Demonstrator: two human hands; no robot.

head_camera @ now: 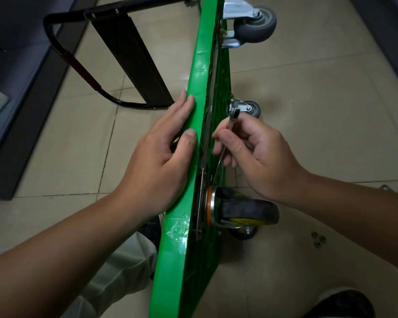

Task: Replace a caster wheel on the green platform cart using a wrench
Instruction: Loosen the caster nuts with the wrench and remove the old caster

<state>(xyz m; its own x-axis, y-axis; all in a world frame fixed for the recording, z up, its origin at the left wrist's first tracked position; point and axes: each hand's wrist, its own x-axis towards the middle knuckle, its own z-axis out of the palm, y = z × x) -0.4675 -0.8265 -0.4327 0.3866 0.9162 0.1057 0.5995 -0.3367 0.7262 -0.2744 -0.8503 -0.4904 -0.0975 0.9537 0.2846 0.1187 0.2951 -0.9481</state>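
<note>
Beige tiled floor (308,111); cart (200,76) tipped on edge, wheels to right. My left hand (156,161) flat on green deck, fingers (182,106) straight, pressing. My right hand (255,154) grips wrench (233,110) handle, fingers curled round it; wrench head at underside, beside small grey caster (253,107). Under right wrist, black caster (246,212) mounted. Loose nuts (318,239) on floor, right of it.
</note>
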